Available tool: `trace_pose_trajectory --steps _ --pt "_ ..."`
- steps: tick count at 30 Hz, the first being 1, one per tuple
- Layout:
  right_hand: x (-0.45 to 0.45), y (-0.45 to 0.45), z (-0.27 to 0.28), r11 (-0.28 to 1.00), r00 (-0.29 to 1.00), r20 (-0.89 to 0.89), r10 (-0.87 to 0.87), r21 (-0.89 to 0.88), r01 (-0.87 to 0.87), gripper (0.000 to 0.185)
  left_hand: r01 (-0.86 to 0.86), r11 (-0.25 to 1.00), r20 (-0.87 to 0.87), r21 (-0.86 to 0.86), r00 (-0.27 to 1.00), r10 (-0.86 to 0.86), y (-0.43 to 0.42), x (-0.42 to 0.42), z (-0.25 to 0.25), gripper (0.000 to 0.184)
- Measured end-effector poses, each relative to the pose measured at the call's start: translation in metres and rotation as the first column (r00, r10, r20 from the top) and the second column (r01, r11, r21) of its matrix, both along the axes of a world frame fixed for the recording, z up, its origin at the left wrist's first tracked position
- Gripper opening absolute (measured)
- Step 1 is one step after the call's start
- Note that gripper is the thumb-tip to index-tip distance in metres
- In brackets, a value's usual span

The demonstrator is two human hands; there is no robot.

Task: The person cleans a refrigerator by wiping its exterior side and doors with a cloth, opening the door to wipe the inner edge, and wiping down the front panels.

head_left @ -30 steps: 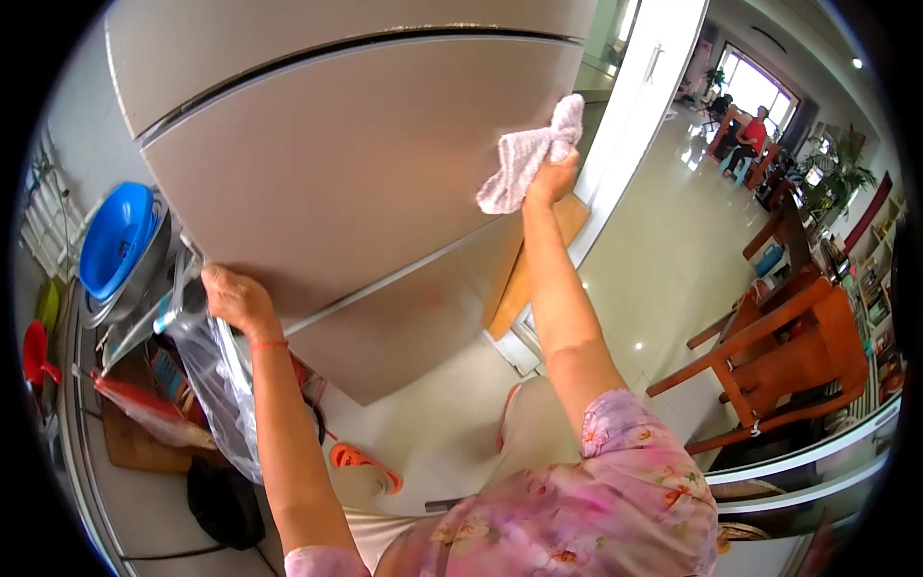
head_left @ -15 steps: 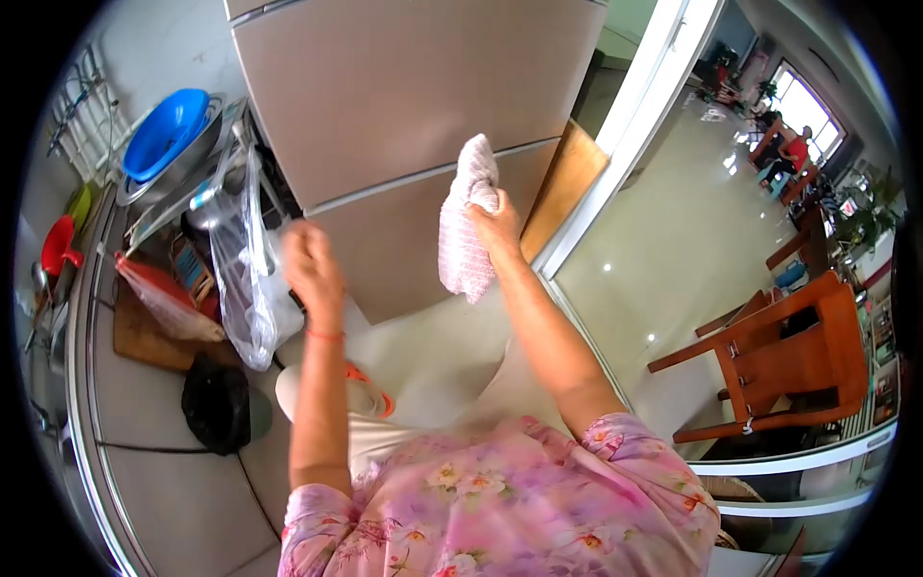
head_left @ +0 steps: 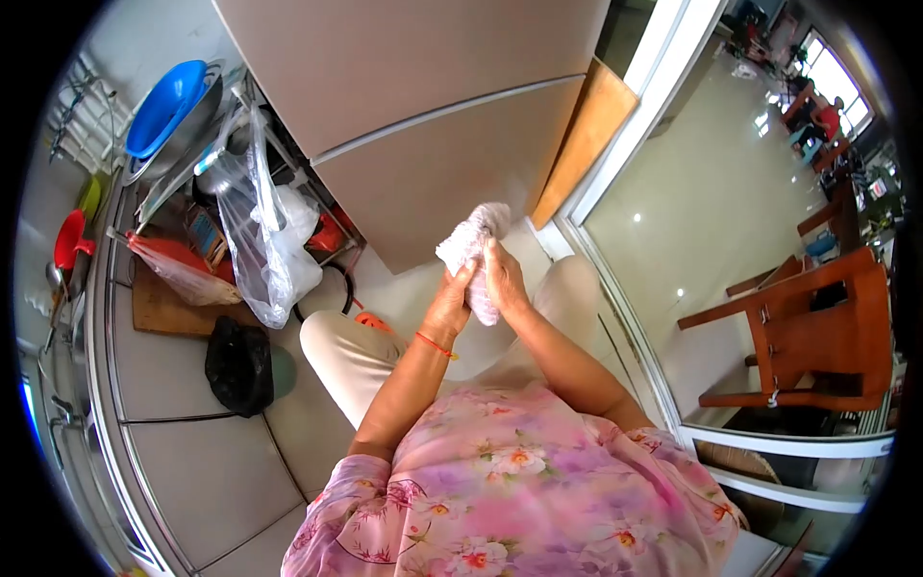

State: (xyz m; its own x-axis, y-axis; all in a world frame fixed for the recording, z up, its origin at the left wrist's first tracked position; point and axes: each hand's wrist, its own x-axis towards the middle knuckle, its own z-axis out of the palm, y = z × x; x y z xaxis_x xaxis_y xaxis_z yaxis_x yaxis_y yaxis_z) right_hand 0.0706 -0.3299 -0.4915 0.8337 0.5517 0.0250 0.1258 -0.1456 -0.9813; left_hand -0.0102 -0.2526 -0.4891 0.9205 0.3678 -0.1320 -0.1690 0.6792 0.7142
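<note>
A pale pink, textured cloth (head_left: 473, 237) is bunched up in front of my body, above my knees. My left hand (head_left: 448, 300) grips it from the left side, fingers closed on the fabric. From the right, my right hand (head_left: 504, 276) is closed around the same cloth, its thumb pointing up along it. The cloth's lower end hangs between both hands. Behind it stands the beige fridge (head_left: 452, 144), apart from my hands.
On the left, a clear plastic bag (head_left: 260, 240) hangs beside a rack with a blue basin (head_left: 165, 109). Below is a bin with a black liner (head_left: 238, 365). To the right are a sliding door frame (head_left: 625, 144) and a wooden chair (head_left: 817, 327). A person in red sits far off.
My left hand has moved right and taken hold of the cloth. My right hand has come lower with it, and the cloth is more bunched. The view has shifted slightly.
</note>
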Motion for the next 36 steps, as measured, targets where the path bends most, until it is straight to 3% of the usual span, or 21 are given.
trace_pose_trajectory --steps 1,4,6,8,9,11,12,13,15,16,18,20,23,25,27,28,29,30,32,34,36 --pt "0.004 0.000 -0.005 0.999 1.000 -0.017 0.022 0.025 -0.022 0.067 -0.055 0.998 -0.010 0.023 0.998 0.055 -0.005 0.000 0.002 0.060" --pt "0.013 -0.014 0.014 0.969 0.997 0.045 0.064 -0.242 -0.051 0.061 -0.132 0.947 -0.082 0.291 0.983 0.163 -0.004 0.005 0.003 0.051" --pt "0.012 -0.014 0.017 0.962 0.894 0.394 -0.213 -0.073 0.261 0.054 -0.192 0.925 -0.056 0.328 0.973 0.222 0.003 0.007 0.005 0.047" --pt "0.018 -0.020 0.021 0.960 0.759 0.593 -0.270 0.111 0.255 0.056 -0.128 0.939 -0.040 0.319 0.988 0.149 0.016 0.000 0.012 0.049" --pt "0.015 -0.022 0.025 0.980 0.782 0.591 -0.199 0.120 0.159 0.055 -0.050 0.934 -0.078 0.355 0.994 0.083 0.021 -0.003 0.017 0.057" --pt "0.010 -0.025 0.031 0.988 0.800 0.597 -0.059 0.148 -0.037 0.052 -0.172 0.856 -0.028 0.487 0.977 0.212 0.022 -0.005 0.010 0.064" --pt "0.008 -0.023 0.019 0.974 0.896 0.444 -0.020 0.210 -0.082 0.051 -0.239 0.800 0.015 0.550 0.961 0.276 0.025 -0.003 0.004 0.068" --pt "0.002 -0.020 -0.003 0.951 0.957 0.286 0.041 0.282 -0.125 0.050 -0.221 0.550 -0.026 0.806 0.914 0.405 0.039 -0.001 -0.013 0.079" --pt "-0.005 -0.018 -0.013 0.919 0.965 -0.158 0.212 0.367 -0.142 0.047 -0.330 0.646 0.068 0.689 0.916 0.395 0.033 -0.001 -0.011 0.082" --pt "-0.004 -0.024 -0.011 0.925 0.857 -0.430 0.284 0.359 -0.126 0.044 -0.337 0.717 0.121 0.611 0.934 0.336 0.031 -0.002 -0.009 0.081" --pt "0.002 -0.029 -0.007 0.858 0.737 -0.523 0.427 0.492 -0.148 0.039 0.024 0.984 0.047 0.174 0.998 -0.032 0.031 -0.013 0.002 0.075" --pt "0.014 -0.032 0.002 0.849 0.727 -0.480 0.491 0.452 -0.275 0.039 0.177 0.963 -0.048 0.202 0.984 -0.171 0.034 -0.019 -0.006 0.070" --pt "0.028 -0.022 0.013 0.866 0.833 -0.282 0.476 0.313 -0.389 0.043 -0.087 0.949 -0.023 0.302 0.995 0.099 0.025 -0.018 0.014 0.058" --pt "0.038 -0.020 0.018 0.932 0.938 -0.024 0.347 0.117 -0.342 0.046 -0.281 0.829 0.095 0.484 0.958 0.269 0.040 -0.014 0.036 0.059" --pt "0.050 -0.032 0.019 0.989 0.936 0.325 0.139 -0.093 -0.115 0.047 -0.476 0.658 0.270 0.583 0.878 0.396 0.074 -0.015 0.080 0.058" --pt "0.057 -0.040 0.018 0.997 0.916 0.400 0.037 -0.071 -0.009 0.046 -0.576 0.250 0.394 0.778 0.758 0.520 0.092 -0.019 0.121 0.056" --pt "0.064 -0.051 0.015 0.995 0.883 0.465 -0.064 -0.043 0.095 0.046 -0.697 0.360 0.491 0.620 0.702 0.515 0.122 -0.016 0.134 0.054" --pt "0.069 -0.065 0.009 0.980 0.838 0.527 -0.142 -0.047 0.195 0.045 -0.772 0.131 0.615 0.622 0.585 0.529 0.147 -0.019 0.165 0.053" --pt "0.068 -0.089 0.007 0.932 0.760 0.605 -0.235 -0.081 0.353 0.045 -0.642 -0.548 0.838 0.536 0.329 0.435 0.180 -0.019 0.244 0.058" --pt "0.058 -0.107 -0.005 0.885 0.708 0.658 -0.256 -0.134 0.445 0.045 -0.531 -0.769 0.932 0.354 0.264 0.247 0.196 -0.010 0.312 0.059" --pt "0.047 -0.122 -0.024 0.840 0.646 0.719 -0.255 -0.166 0.517 0.044 -0.273 -0.889 0.916 0.367 0.272 0.295 0.208 0.008 0.356 0.065"
